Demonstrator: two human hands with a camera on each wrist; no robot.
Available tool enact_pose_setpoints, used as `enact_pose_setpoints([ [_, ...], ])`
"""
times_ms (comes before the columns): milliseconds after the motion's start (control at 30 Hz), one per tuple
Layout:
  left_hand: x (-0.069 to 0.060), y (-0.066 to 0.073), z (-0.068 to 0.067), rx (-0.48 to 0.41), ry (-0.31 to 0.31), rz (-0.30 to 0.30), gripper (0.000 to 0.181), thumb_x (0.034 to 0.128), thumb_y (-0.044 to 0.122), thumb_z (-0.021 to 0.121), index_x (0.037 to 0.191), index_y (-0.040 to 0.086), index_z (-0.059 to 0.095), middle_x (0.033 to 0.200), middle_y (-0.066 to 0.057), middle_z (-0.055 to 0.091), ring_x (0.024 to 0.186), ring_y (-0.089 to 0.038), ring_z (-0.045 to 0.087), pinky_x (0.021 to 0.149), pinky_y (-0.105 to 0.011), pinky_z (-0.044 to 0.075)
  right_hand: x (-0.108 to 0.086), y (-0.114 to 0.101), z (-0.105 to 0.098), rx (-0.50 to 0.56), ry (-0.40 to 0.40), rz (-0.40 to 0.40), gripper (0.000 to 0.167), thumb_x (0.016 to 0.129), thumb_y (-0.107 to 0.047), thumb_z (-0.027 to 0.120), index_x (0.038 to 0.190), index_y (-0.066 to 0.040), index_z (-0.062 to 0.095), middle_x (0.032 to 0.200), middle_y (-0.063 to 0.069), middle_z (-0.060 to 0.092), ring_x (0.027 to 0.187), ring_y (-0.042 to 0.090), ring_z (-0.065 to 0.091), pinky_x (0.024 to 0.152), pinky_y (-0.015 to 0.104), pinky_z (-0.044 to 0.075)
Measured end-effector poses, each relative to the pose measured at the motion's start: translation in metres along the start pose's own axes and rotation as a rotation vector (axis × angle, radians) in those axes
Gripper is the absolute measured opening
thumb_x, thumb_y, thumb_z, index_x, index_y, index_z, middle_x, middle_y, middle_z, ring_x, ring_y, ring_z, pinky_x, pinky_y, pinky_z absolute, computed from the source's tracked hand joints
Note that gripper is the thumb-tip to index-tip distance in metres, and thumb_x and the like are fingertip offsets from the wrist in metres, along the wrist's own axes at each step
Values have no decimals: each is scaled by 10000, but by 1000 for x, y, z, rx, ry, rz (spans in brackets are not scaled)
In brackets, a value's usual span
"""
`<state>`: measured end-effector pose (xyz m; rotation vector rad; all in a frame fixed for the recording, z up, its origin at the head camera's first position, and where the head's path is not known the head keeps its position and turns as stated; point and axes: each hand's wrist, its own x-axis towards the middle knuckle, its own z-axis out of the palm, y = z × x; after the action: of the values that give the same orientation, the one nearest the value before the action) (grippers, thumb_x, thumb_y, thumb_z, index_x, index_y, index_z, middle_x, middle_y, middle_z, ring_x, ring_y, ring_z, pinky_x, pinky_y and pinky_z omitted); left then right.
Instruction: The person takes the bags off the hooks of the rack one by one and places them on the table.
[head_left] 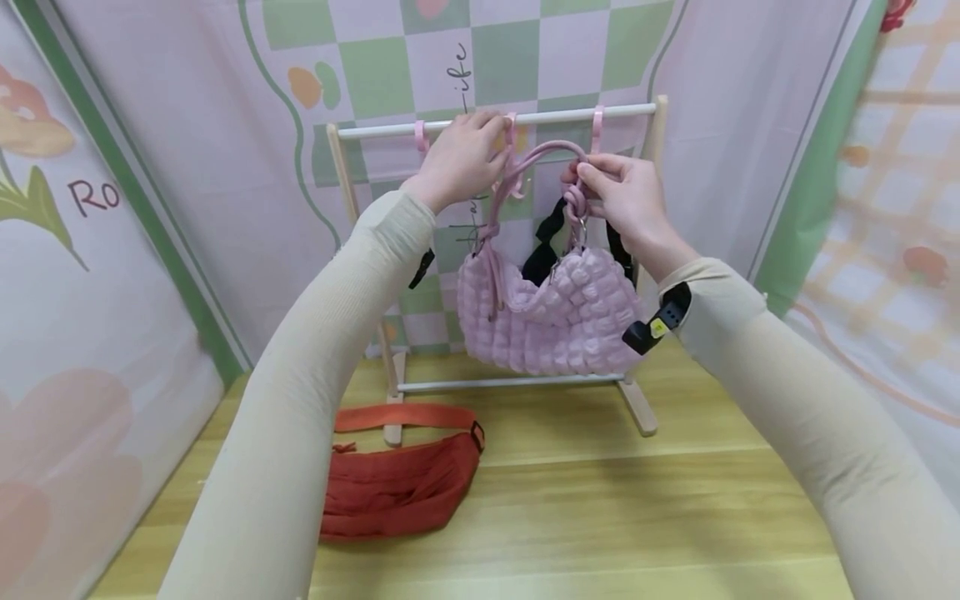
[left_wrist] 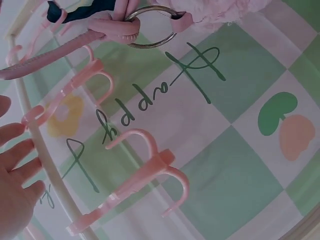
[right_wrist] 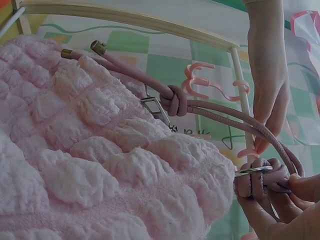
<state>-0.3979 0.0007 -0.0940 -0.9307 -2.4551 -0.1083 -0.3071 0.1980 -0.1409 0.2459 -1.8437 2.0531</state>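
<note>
The table [head_left: 570,517] fills the bottom of the frame; on it, mid-frame, stands the rack [head_left: 555,117]. The pink bag [head_left: 551,325] hangs right of centre; the red bag [head_left: 401,492] lies lower left of centre. The right hand [head_left: 630,193] pinches the pink bag's strap [head_left: 553,144]; the left hand [head_left: 467,157], upper centre, is unclenched, fingers extended, tips at the middle of 3 hooks [left_wrist: 80,77].
</note>
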Motion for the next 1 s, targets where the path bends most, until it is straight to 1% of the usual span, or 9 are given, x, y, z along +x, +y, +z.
enact_pose_setpoints([
  [167,-2,0,5,7,25,7,447,1011,345,356,1412,153,403,1540,-31,293,1438,-190,223,1194,-322,102,-5,2,-1,-12,-16,-16,272,917,-78,591,1148,63,621,823,57,703,677,109,648,604,203,552],
  [267,-4,-1,8,1,32,-4,504,1009,365,357,1469,165,314,1570,-39,220,1459,-195,159,1198,-341,71,-7,3,-2,-31,-25,-15,292,913,-88,598,1162,64,615,833,52,703,693,109,654,613,205,556],
  [333,-7,-2,10,-6,46,-20,519,1007,371,364,1480,170,290,1583,-45,175,1466,-207,126,1198,-341,51,-9,4,-1,-46,-31,-17,298,914,-92,599,1167,64,613,840,46,703,706,107,658,621,203,557],
  [433,-11,-3,12,-23,87,-40,516,1005,370,374,1474,166,306,1586,-40,160,1468,-207,115,1196,-326,30,-11,5,-1,-65,-36,-26,318,914,-99,600,1181,76,602,850,41,704,721,103,660,631,195,556],
  [567,-16,-3,15,-41,155,-40,491,1004,361,383,1444,142,369,1572,-37,217,1461,-191,151,1191,-294,31,-15,6,-1,-76,-43,-40,340,915,-107,600,1191,91,588,859,42,702,728,101,660,637,192,557],
  [700,-21,-1,17,-73,217,-30,460,999,343,407,1406,131,428,1531,-52,316,1433,-191,239,1185,-261,80,-18,6,-1,-62,-53,-39,365,914,-102,601,1208,111,566,857,50,700,711,99,660,629,192,556],
  [800,-26,0,19,-123,279,-22,410,992,310,434,1340,103,499,1438,-65,444,1360,-201,356,1160,-246,177,-21,6,-2,-57,-62,-31,371,915,-101,599,1218,109,561,866,52,698,713,99,663,637,193,558],
  [900,-32,1,23,-186,332,-15,357,986,282,454,1257,72,555,1318,-65,536,1265,-209,436,1105,-250,276,-23,7,-2,-72,-72,-29,372,917,-115,598,1219,99,566,885,51,697,731,99,668,652,191,558],
  [1000,-38,1,26,-247,346,-24,331,982,272,471,1214,61,576,1256,-67,571,1196,-217,471,1044,-263,338,-25,9,-3,-85,-81,-35,372,914,-126,603,1210,97,573,901,55,698,745,99,672,658,190,558],
])
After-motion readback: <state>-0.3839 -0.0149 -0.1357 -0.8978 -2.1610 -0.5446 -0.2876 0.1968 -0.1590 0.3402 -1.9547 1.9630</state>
